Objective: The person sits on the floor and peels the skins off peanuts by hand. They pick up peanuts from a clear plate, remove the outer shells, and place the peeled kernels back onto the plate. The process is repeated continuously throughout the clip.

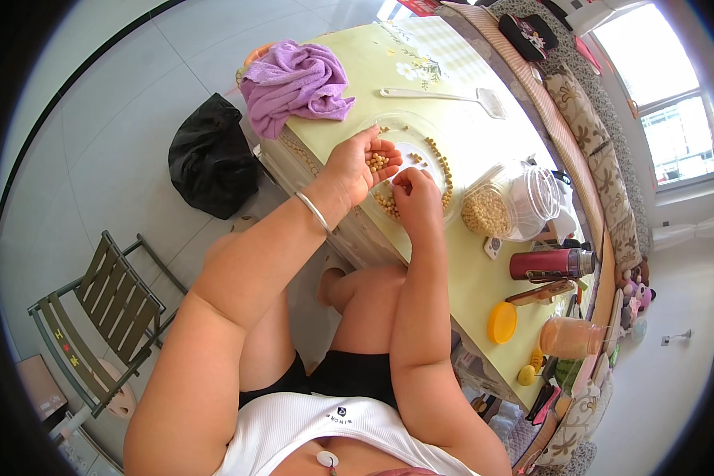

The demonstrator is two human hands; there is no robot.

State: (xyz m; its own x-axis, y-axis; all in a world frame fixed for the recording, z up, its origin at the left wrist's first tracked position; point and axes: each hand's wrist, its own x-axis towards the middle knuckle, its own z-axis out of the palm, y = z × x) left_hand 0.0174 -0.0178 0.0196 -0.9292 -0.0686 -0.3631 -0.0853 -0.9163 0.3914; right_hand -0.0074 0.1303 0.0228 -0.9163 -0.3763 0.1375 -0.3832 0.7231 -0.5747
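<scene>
**Sorting pale beans over a clear dish**

Far to my left, on the tiled floor, I see a folding slatted metal chair (107,313), and farther up a crumpled black plastic bag (209,163) lying against the bench's near corner. A rumpled purple cloth (297,83) sits on that corner of the bench with the pale green floral cover (468,270).

My left hand (362,163) is held palm up and cupped, about half open, cradling a small heap of pale yellow round beans (377,161); a thin silver bangle (315,212) circles its wrist. It hovers over the left rim of the shallow clear plastic dish (446,147), where more of the same beans lie scattered along the edges. Just beside it, my right hand (414,190) has its fingers drawn together over the dish, pinched closed; I cannot tell whether a bean is between them.

Beyond the dish lies a white plastic fly swatter (444,97). To the right stands a clear lidded plastic jar tipped on its side (512,202) with beans inside, then a dark red metal flask (551,263), a round orange lid (501,322) and a clear jar of orange grains (571,337).
</scene>
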